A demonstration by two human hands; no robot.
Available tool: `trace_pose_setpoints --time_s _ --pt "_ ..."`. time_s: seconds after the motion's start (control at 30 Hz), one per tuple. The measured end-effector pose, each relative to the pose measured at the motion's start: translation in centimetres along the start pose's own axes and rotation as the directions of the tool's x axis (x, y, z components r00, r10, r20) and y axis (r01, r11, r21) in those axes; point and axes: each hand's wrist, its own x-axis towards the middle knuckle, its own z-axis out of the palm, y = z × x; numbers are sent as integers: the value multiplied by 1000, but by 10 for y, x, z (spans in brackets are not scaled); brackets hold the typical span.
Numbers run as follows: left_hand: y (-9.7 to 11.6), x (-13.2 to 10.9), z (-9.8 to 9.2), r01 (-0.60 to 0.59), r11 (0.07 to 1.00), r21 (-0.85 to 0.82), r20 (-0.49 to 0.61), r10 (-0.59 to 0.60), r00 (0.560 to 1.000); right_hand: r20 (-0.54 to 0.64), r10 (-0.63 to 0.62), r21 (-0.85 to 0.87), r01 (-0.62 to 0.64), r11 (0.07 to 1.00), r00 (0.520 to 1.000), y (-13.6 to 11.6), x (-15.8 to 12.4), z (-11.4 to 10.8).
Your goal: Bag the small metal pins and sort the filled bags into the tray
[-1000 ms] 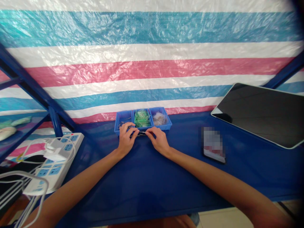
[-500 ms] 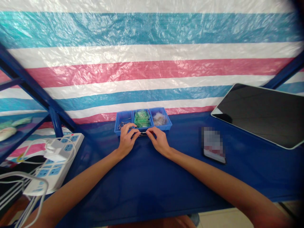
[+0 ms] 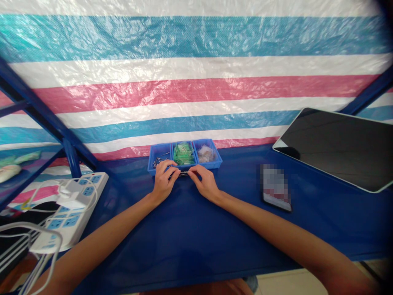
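Observation:
In front of the blue bins, my left hand [image 3: 163,182] and my right hand [image 3: 204,183] face each other, thumb and fingertips of each pinched together. Between them runs a thin, light-coloured rod-like piece [image 3: 183,173], too small to name exactly; both hands grip its ends. Behind my left fingers, the left blue bin [image 3: 160,149] holds several small dark and metallic pins. Green plastic packets [image 3: 183,153] fill the middle bin. Small clear or pale pieces [image 3: 206,153] lie in the right one.
A white power strip [image 3: 87,205] with plugs and cables lies at the left. On the right are a phone-like device [image 3: 276,200], partly blurred, and a dark screen [image 3: 340,147] with a pale frame. Striped sheeting [image 3: 196,94] hangs behind the blue table [image 3: 190,233].
Both hands have shifted very slightly, staying pinched at the thin piece in front of the bins. Nothing else has visibly moved.

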Motion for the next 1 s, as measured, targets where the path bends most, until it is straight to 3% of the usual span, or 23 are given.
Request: trace_pose_setpoints --time_s 1.0 --pt "-3 0 1 -67 997 -30 19 68 998 42 -32 44 30 999 999 -2 0 -1"
